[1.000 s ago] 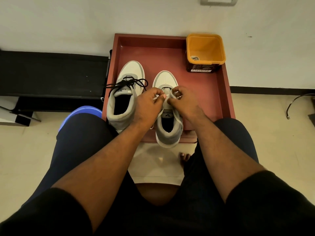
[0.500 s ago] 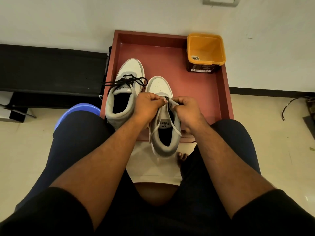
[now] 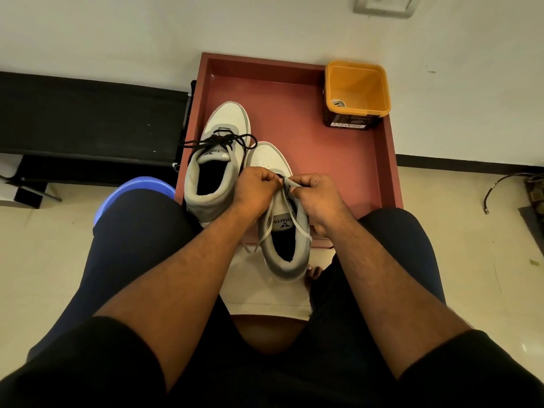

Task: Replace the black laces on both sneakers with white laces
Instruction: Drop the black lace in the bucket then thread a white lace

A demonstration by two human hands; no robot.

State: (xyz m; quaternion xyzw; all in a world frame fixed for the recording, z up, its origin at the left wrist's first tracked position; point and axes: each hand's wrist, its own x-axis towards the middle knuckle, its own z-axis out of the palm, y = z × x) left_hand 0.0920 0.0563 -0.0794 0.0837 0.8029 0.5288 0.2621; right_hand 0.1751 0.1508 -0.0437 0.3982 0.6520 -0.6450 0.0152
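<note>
Left hand (image 3: pixel 255 188): grip pinching flat white lace (image 3: pixel 297 223)
Right hand (image 3: pixel 319 195): grip pinching same lace
Near grey-collared white sneaker (image 3: pixel 284 248): perforated toe
Far sneaker (image 3: pixel 216 169): round black laces (image 3: pixel 219 141)
Red tray (image 3: pixel 309 142): smooth, rectangular

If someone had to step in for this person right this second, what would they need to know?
Left hand and right hand: both pinch the white lace over the right sneaker, whose heel juts past the near edge of the red tray.
The lace's loose ends trail down both sides of the tongue, so lacing here is only partly done.
Left sneaker: stands in the tray beside it, black lace in place, untouched.
Orange tub: far right corner of the tray; something small lies inside, too unclear to name.
Left: finish this shoe, then swap the other's lace.
</note>
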